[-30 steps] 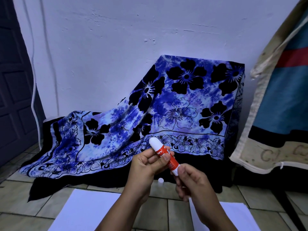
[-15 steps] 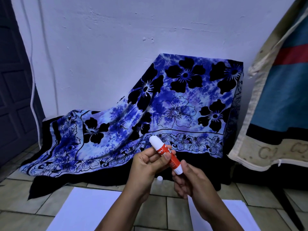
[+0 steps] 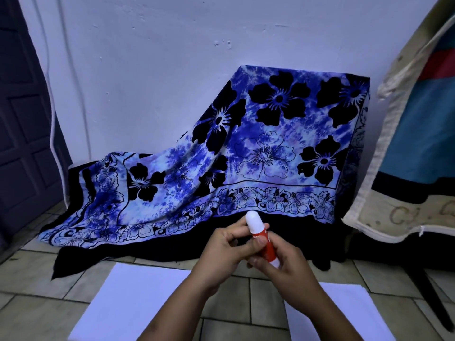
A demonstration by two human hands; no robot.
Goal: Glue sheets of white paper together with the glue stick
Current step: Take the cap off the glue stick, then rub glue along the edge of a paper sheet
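A red glue stick [image 3: 266,244] with its white glue end up stands nearly upright between both hands, above the floor. My left hand [image 3: 225,252] pinches its upper part with thumb and fingers. My right hand [image 3: 283,267] grips its white lower end. Two white paper sheets lie flat on the tiled floor: one sheet [image 3: 130,301] at lower left, the other sheet [image 3: 344,313] at lower right, partly hidden by my right forearm. The small white cap seen earlier on the floor is hidden behind my hands.
A blue and black flowered cloth [image 3: 246,153] drapes over something against the white wall [image 3: 172,57]. A dark door [image 3: 19,124] stands at left. A cream-edged blue fabric [image 3: 413,148] hangs at right, with a dark leg [image 3: 428,294] below it.
The glue stick has swung from tilted left to nearly upright. Both hands closed in around it, and the camera view dipped so they sit lower and more to the right.
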